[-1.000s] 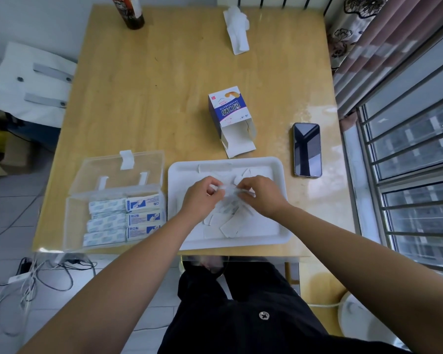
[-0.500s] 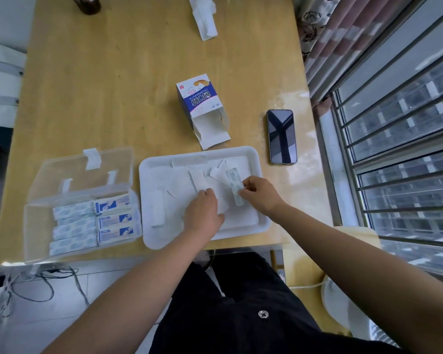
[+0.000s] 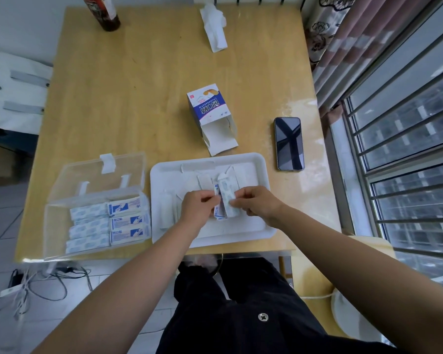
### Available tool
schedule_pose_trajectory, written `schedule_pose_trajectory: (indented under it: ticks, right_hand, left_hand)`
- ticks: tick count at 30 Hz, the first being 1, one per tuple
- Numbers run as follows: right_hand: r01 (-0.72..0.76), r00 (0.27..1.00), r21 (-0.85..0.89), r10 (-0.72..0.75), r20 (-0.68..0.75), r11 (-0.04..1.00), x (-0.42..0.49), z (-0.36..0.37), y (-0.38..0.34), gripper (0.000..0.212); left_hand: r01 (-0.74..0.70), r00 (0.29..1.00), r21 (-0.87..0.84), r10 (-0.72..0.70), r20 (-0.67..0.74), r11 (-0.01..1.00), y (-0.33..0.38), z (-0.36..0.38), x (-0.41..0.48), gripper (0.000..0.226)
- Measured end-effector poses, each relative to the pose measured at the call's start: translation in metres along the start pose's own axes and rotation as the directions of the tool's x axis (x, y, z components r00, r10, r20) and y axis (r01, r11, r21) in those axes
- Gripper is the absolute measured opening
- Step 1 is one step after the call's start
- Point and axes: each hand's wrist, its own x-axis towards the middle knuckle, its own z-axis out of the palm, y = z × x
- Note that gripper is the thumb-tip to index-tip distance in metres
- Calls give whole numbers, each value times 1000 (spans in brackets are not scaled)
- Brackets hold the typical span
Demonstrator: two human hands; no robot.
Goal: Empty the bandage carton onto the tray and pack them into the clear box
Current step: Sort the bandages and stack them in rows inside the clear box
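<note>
Both hands are over the middle of the white tray (image 3: pixel 267 175), meeting on 1 small stack (image 3: pixel 225 200) of wrapped bandages. The left hand (image 3: pixel 197 209) has its fingers curled in and pinches the stack's left edge. The right hand (image 3: pixel 257 203) pinches the right edge between thumb and fingertips, so the stack is gripped from 2 sides with its long side running away from the person. Whether it's clear of the tray floor I can't tell. Loose bandages (image 3: pixel 203 181) lie scattered on the tray, some just beyond the hands and a few pale ones along the left side. Just beside the tray on the left sits the clear box (image 3: pixel 49 226), with its lid (image 3: pixel 100 172) open and leaning away. Packed bandages (image 3: pixel 108 221) are lined up in 3 rows at its near end. The carton (image 3: pixel 209 108) lies on its side on the wooden table (image 3: pixel 138 85) just beyond the tray, its open end and flaps facing the tray's far rim. A dark phone (image 3: pixel 289 144) lies screen up to the carton's right, near the tray's far right corner. At the table's far edge there's a crumpled white tissue (image 3: pixel 214 26) and a dark bottle (image 3: pixel 105 14), well apart from each other. Cables (image 3: pixel 36 284) trail on the floor at the lower left
</note>
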Motion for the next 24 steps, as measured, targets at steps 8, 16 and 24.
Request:
schedule_pose_trajectory:
  ticks: [8, 16, 24]
  right_hand:
    - [-50, 991, -140, 32, -128, 989, 2, -11, 4, 12]
    - [-104, 986, -300, 60, -153, 948, 1, -20, 2, 16]
    - [-30, 999, -155, 28, -16, 987, 3, 4, -21, 12]
  left_hand:
    - [56, 986, 209, -20, -168, 976, -11, -11, 8, 17]
    - [80, 952, 549, 100, -291, 832, -8, -36, 16, 17]
    - [-72, 992, 118, 84, -96, 990, 12, -14, -5, 22]
